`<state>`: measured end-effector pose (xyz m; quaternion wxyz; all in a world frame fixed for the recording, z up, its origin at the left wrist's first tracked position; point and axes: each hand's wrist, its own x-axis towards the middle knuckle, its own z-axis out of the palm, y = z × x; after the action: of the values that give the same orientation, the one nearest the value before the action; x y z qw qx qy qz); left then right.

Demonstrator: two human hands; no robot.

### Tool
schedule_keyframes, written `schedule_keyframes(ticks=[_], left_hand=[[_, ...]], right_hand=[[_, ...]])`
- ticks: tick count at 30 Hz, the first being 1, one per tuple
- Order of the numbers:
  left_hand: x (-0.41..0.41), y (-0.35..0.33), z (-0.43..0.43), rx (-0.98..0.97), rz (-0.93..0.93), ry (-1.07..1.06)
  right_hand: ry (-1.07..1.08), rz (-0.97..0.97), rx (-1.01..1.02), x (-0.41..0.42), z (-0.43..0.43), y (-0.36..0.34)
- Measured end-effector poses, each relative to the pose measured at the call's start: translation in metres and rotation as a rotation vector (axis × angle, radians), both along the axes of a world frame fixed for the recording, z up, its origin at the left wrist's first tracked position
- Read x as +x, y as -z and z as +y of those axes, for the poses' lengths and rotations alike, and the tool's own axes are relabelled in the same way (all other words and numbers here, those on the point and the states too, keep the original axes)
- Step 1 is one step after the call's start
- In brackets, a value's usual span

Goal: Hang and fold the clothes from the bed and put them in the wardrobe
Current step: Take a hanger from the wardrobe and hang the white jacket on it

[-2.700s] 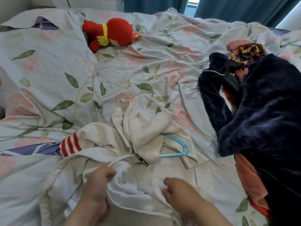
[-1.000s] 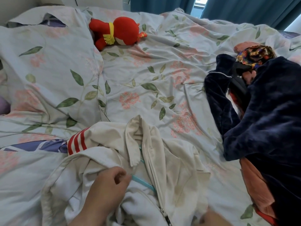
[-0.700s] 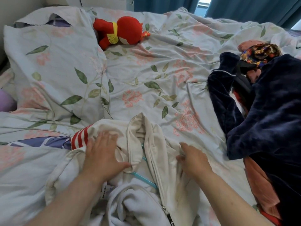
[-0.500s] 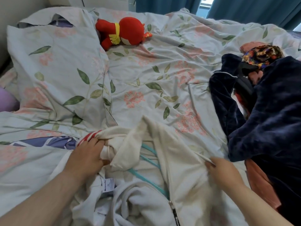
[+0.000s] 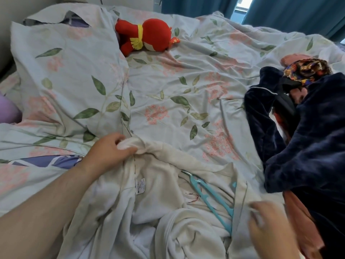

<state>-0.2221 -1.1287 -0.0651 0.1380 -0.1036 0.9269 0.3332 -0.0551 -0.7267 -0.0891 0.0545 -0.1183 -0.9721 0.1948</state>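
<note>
A cream zip jacket (image 5: 160, 200) lies opened, lining up, on the near part of the bed. Inside it a turquoise hanger (image 5: 209, 199) lies partly tucked under the right front panel. My left hand (image 5: 110, 152) grips a bunched fold of the jacket at its upper left. My right hand (image 5: 268, 228) is blurred at the jacket's right edge and pinches the fabric there. A pile of other clothes (image 5: 308, 139), dark blue velvet over orange and patterned pieces, lies at the right.
The bed is covered by a pale floral duvet (image 5: 177, 86), with a pillow (image 5: 65, 75) at the left. A red plush toy (image 5: 147, 36) lies at the back. Teal curtains (image 5: 280, 10) hang behind the bed.
Both hands have pulled the jacket's panels apart, spreading it open and uncovering more of the hanger. My left hand moved up with its fold; the red-striped cuff is no longer in sight.
</note>
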Motion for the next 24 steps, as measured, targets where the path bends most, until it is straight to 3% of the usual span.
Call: schedule_keyframes(ticks=[1,3,5,7,12,14,18,20,22,24], left_hand=[[0.005,0.006,-0.005,-0.128,-0.084,0.063],[0.019,0.016,-0.017,-0.347,-0.244,0.155],[0.033,0.022,-0.027,-0.334,-0.29,0.1],[0.045,0.025,-0.032,-0.233,-0.239,0.054],[0.042,0.013,-0.036,0.246,-0.102,-0.44],[0.028,-0.004,-0.037,0.243,0.038,-0.514],[-0.032,-0.048,-0.011,0.044,0.268,-0.341],[-0.059,-0.061,0.01,0.09,0.31,-0.254],[-0.069,-0.065,0.027,0.241,0.255,-0.192],[-0.054,-0.055,0.033,0.254,0.146,-0.168]], right_hand=[[-0.15,0.011,0.02,-0.004,-0.035,-0.004],[-0.341,-0.162,0.002,-0.02,-0.087,-0.002],[-0.289,-0.327,0.024,-0.033,-0.108,0.019],[-0.166,-0.371,0.077,-0.045,-0.12,0.029],[-0.146,-0.322,-0.037,-0.039,-0.125,0.033],[-0.217,-0.219,-0.035,-0.027,-0.123,0.032],[-0.365,0.034,-0.088,-0.006,-0.129,0.026],[-0.401,0.125,-0.118,-0.005,-0.132,0.022],[-0.341,0.18,-0.111,-0.013,-0.131,0.015],[-0.26,0.22,-0.098,-0.027,-0.128,0.008]])
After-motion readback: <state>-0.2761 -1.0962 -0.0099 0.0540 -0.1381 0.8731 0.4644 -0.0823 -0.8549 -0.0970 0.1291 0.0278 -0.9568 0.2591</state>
